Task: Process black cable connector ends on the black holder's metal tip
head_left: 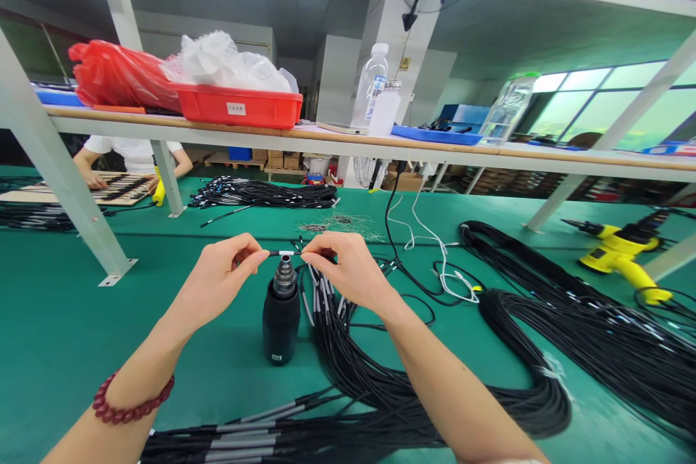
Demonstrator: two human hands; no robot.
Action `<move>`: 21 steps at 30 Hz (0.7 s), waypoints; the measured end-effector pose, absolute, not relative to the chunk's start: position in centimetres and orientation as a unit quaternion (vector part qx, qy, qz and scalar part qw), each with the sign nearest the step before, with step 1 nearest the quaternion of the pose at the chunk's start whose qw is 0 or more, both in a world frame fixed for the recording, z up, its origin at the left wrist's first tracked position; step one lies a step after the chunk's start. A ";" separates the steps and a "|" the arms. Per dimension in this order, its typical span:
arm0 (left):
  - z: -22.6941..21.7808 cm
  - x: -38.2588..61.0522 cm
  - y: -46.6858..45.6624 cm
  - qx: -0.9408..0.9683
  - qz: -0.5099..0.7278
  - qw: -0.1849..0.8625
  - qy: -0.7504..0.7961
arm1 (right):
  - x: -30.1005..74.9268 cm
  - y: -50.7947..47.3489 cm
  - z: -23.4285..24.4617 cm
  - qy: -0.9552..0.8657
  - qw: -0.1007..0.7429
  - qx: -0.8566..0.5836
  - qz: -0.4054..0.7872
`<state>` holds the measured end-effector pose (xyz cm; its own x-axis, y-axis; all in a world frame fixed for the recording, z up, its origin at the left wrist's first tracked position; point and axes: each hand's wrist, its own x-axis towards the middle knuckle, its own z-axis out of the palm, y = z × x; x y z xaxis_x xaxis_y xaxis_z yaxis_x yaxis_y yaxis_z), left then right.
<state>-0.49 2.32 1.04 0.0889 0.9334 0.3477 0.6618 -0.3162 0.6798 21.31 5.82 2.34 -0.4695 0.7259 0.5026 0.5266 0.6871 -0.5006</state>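
Note:
My left hand (220, 283) and my right hand (348, 272) pinch a short white sleeve (283, 253) on a thin black cable between their fingertips. Just below them, a black upright cylinder with a ribbed metal nozzle (281, 312) stands on the green mat, not touching my hands. A bundle of black cables with pale sleeved ends (348, 355) runs from under my right hand towards me. A red bead bracelet (133, 399) circles my left wrist.
Coils of black cable (576, 326) and a yellow power tool (620, 254) lie to the right on the green mat (109, 319). A shelf (326, 136) on white legs spans the back, holding a red crate (238, 105) and bottles. A co-worker's hands (95, 180) rest on a cable board at far left.

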 end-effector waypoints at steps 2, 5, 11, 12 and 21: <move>1.0 -0.5 2.5 0.717 0.388 0.174 0.553 | 21.3 5.9 2.3 -0.842 0.364 -0.371 0.141; 0.9 -0.6 2.6 0.714 0.396 0.173 0.551 | 21.3 5.9 2.4 -0.837 0.368 -0.377 0.147; 0.8 -0.6 2.4 0.709 0.410 0.198 0.538 | 21.6 5.5 2.6 -0.856 0.334 -0.372 0.130; 0.8 -0.5 2.3 0.706 0.412 0.212 0.535 | 21.6 5.5 2.6 -0.855 0.339 -0.371 0.131; 0.6 -0.3 2.2 0.673 0.439 0.269 0.530 | 21.2 5.5 2.3 -0.837 0.377 -0.370 0.142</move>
